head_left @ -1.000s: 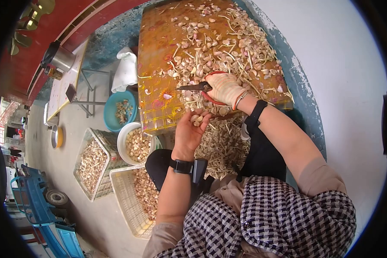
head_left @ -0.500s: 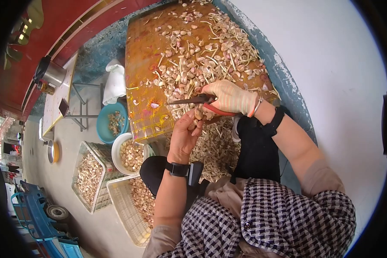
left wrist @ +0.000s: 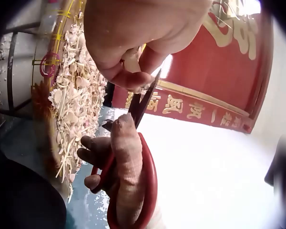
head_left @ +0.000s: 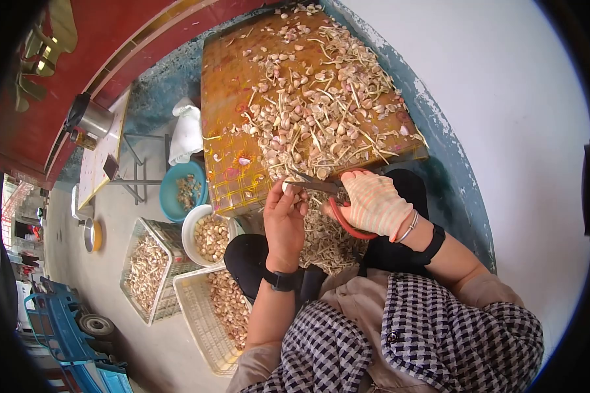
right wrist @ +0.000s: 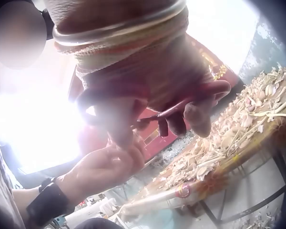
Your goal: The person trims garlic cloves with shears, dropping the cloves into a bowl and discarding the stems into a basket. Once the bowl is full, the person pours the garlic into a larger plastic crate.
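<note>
In the head view the bare left hand [head_left: 285, 226] pinches a pale garlic clove [head_left: 286, 187] between thumb and fingers, near the table's front edge. The gloved right hand [head_left: 375, 204] grips red-handled scissors [head_left: 321, 186], whose dark blades are parted and point at the clove. In the left wrist view the blade tips of the scissors [left wrist: 142, 102] meet the fingertips of the left hand [left wrist: 143, 38]. Loose garlic cloves and stems [head_left: 321, 118] cover much of the brown table [head_left: 226, 72].
A white bowl [head_left: 189, 237], two crates [head_left: 196, 314] of cloves and a teal basin [head_left: 166, 193] stand on the floor left of the knees. Cut stems [head_left: 328, 245] lie in a heap between the legs. A white wall [head_left: 505, 98] rises at the right.
Both hands have drawn back from over the table toward its front edge. The scissors have moved right and down, their blades now parted at the clove in the left fingers.
</note>
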`<control>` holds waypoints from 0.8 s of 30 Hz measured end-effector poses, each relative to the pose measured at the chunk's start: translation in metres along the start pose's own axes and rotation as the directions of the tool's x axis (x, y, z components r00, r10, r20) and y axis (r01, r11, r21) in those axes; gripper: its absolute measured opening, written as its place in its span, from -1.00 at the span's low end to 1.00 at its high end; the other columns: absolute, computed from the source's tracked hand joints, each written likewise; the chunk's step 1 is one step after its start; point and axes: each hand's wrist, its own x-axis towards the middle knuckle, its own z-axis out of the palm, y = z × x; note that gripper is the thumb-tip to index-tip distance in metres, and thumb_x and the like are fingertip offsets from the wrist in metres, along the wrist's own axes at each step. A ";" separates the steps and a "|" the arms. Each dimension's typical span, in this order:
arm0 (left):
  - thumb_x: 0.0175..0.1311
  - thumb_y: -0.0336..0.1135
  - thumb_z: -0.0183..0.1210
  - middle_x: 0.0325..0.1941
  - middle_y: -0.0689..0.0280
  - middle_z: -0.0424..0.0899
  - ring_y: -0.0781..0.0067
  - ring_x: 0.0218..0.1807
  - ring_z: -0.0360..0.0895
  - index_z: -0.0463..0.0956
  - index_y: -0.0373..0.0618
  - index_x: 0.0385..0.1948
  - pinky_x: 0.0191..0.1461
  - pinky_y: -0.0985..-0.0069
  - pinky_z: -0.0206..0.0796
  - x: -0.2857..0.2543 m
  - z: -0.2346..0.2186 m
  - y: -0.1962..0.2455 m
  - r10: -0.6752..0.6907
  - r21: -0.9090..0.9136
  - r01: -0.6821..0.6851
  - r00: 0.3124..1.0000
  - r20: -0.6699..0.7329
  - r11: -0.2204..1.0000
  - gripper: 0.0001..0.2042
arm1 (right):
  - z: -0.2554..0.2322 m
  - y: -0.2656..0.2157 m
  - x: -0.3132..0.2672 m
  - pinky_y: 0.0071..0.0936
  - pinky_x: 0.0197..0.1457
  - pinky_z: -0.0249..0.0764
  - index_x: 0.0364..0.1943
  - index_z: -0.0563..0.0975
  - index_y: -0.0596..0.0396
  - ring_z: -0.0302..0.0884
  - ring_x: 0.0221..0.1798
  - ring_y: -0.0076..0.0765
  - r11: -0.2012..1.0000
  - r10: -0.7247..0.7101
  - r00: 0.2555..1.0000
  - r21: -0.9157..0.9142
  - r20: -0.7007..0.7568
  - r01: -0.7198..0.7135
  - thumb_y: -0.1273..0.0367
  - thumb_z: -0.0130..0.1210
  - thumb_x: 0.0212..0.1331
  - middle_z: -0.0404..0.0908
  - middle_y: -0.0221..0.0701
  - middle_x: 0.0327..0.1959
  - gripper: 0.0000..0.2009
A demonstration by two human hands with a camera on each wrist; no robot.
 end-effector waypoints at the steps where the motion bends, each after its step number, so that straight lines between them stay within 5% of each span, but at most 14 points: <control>1: 0.38 -0.42 0.08 -0.24 0.31 0.56 0.44 -0.25 0.50 0.42 -0.18 0.02 -0.27 0.59 0.32 -0.001 -0.002 -0.002 0.019 -0.028 -0.019 1.000 0.016 0.999 -0.78 | 0.000 -0.002 -0.003 -0.24 0.08 0.48 -0.16 0.52 0.23 0.55 -0.01 -0.04 0.999 0.002 1.000 0.033 -0.005 -0.002 -0.12 0.12 0.07 0.60 -0.13 -0.14 -0.40; 9: 0.38 -0.40 0.09 -0.24 0.33 0.57 0.48 -0.25 0.48 0.43 -0.17 -0.06 -0.23 0.60 0.31 -0.017 -0.001 -0.012 0.205 0.045 -0.206 0.979 0.015 0.978 -0.83 | -0.007 -0.012 -0.018 -0.20 0.17 0.41 -0.11 0.50 0.26 0.52 0.05 0.01 0.991 0.051 0.991 0.113 0.126 -0.065 -0.15 0.13 0.04 0.57 -0.07 -0.08 -0.34; 15: 0.38 -0.37 0.10 -0.24 0.37 0.58 0.56 -0.28 0.47 0.44 -0.15 -0.07 -0.24 0.64 0.29 -0.028 0.001 -0.010 0.233 0.172 -0.230 0.972 0.001 0.958 -0.83 | 0.006 -0.002 -0.023 -0.18 -0.13 0.52 -0.35 0.51 0.23 0.61 -0.25 0.07 0.995 -0.049 0.998 0.087 0.047 0.044 -0.08 0.09 0.15 0.62 -0.10 -0.42 -0.47; 21: 0.38 -0.36 0.10 -0.28 0.39 0.58 0.60 -0.31 0.47 0.46 -0.13 -0.08 -0.26 0.67 0.29 -0.032 -0.011 -0.005 0.166 0.176 -0.163 0.986 -0.001 0.971 -0.84 | 0.024 0.005 -0.023 -0.24 -0.25 0.51 -0.48 0.52 0.20 0.63 -0.36 -0.06 0.932 -0.106 0.977 0.361 0.187 0.033 -0.05 0.12 0.16 0.59 -0.17 -0.57 -0.50; 23: 0.38 -0.35 0.10 -0.28 0.39 0.59 0.61 -0.30 0.47 0.47 -0.13 -0.09 -0.25 0.67 0.29 -0.033 -0.011 -0.001 0.135 0.166 -0.130 0.991 -0.021 0.978 -0.84 | 0.018 0.002 -0.025 -0.43 -0.50 0.42 -0.52 0.53 0.14 0.53 -0.59 -0.36 0.709 -0.084 0.871 0.643 0.485 -0.289 -0.03 0.13 0.17 0.51 -0.33 -0.67 -0.53; 24: 0.38 -0.35 0.10 -0.28 0.40 0.59 0.61 -0.32 0.46 0.48 -0.14 -0.09 -0.27 0.68 0.29 -0.033 -0.009 0.000 0.124 0.129 -0.118 0.992 -0.038 0.985 -0.85 | 0.018 0.004 -0.028 -0.61 -0.66 0.22 -0.53 0.53 0.11 0.34 -0.72 -0.61 0.476 -0.119 0.780 0.725 0.614 -0.498 -0.03 0.13 0.17 0.44 -0.44 -0.70 -0.55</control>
